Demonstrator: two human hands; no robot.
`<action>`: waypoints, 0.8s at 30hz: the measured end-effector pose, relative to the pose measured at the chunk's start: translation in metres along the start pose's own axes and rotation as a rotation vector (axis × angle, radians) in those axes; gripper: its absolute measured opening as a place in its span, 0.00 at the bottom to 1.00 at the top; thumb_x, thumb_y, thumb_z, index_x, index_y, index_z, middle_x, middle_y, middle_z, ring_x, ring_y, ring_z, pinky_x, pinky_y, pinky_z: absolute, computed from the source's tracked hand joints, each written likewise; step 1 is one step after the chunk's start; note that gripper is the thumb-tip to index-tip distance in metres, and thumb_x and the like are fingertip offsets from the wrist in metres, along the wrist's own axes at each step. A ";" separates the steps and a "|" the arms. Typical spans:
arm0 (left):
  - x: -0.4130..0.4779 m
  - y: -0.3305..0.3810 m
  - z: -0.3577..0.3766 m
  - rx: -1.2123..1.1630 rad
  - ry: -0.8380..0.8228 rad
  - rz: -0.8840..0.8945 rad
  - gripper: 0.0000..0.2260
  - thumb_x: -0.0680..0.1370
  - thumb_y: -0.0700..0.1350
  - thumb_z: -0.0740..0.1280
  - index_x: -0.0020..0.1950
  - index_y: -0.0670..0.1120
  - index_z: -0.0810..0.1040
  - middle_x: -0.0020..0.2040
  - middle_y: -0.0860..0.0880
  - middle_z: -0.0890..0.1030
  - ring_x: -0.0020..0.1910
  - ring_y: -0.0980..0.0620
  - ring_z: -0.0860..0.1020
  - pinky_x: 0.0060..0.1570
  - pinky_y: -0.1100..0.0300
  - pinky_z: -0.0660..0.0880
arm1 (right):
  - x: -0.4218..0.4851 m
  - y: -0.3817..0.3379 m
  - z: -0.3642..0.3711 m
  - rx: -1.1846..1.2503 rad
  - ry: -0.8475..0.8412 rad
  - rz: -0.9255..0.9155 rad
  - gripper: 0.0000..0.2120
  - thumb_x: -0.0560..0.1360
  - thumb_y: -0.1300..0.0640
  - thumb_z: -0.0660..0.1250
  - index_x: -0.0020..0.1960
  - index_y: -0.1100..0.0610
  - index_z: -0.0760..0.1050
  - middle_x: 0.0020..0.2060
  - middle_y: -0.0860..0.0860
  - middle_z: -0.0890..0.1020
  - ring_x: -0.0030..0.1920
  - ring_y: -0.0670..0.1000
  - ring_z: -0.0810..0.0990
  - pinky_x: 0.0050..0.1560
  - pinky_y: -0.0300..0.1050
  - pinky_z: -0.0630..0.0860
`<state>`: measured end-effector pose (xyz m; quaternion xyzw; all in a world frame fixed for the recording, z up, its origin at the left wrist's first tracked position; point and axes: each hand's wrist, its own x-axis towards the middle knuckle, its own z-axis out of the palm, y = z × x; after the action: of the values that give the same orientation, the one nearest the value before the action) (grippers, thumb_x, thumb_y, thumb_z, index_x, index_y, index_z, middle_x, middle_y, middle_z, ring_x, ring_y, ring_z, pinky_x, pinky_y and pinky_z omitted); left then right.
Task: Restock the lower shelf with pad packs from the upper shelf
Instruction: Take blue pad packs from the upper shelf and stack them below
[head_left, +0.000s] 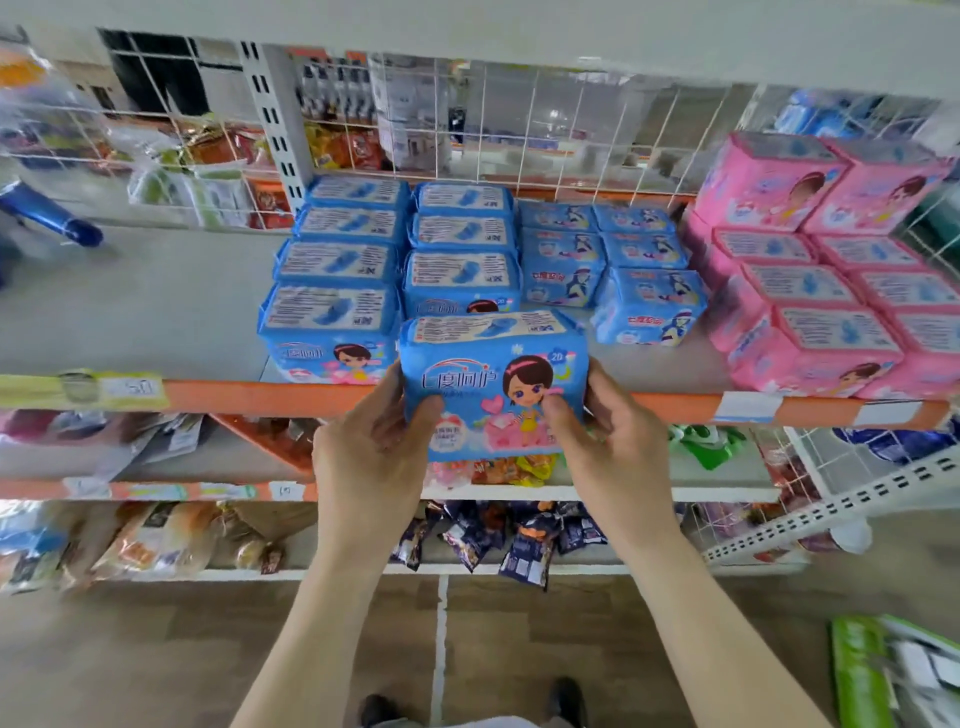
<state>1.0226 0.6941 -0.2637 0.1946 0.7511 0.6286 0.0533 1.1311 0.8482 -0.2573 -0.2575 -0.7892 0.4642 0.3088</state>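
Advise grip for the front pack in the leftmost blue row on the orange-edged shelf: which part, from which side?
Likely grip the front pack by its short ends, coming from the front. Its left end faces bare shelf and its front face is open at the edge. The right end sits close to the next row and the pack behind backs it, so slide it forward first.

Upright blue pad pack (493, 382) with cartoon girl, at shelf's (270, 397) front edge
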 end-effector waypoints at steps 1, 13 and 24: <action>0.002 -0.002 -0.005 0.022 -0.006 0.014 0.13 0.77 0.52 0.71 0.61 0.62 0.79 0.46 0.64 0.85 0.49 0.53 0.85 0.49 0.47 0.83 | -0.002 -0.002 0.005 -0.038 0.008 -0.012 0.14 0.78 0.51 0.67 0.63 0.48 0.77 0.46 0.41 0.85 0.44 0.51 0.84 0.44 0.58 0.81; 0.027 -0.021 -0.036 0.183 -0.170 0.138 0.21 0.76 0.61 0.62 0.64 0.51 0.77 0.44 0.44 0.84 0.42 0.41 0.83 0.43 0.39 0.81 | -0.020 -0.019 0.035 -0.265 0.109 -0.036 0.11 0.79 0.54 0.67 0.58 0.57 0.77 0.30 0.45 0.79 0.27 0.46 0.74 0.27 0.32 0.63; 0.038 -0.028 -0.017 0.246 -0.175 0.094 0.19 0.75 0.58 0.65 0.64 0.53 0.77 0.45 0.50 0.85 0.44 0.46 0.84 0.45 0.41 0.82 | 0.002 -0.002 0.030 -0.197 0.041 0.001 0.09 0.79 0.55 0.67 0.58 0.54 0.77 0.40 0.47 0.85 0.34 0.45 0.81 0.32 0.42 0.75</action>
<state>0.9756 0.6885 -0.2810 0.2885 0.8049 0.5146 0.0648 1.1072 0.8318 -0.2667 -0.2967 -0.8243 0.3791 0.2980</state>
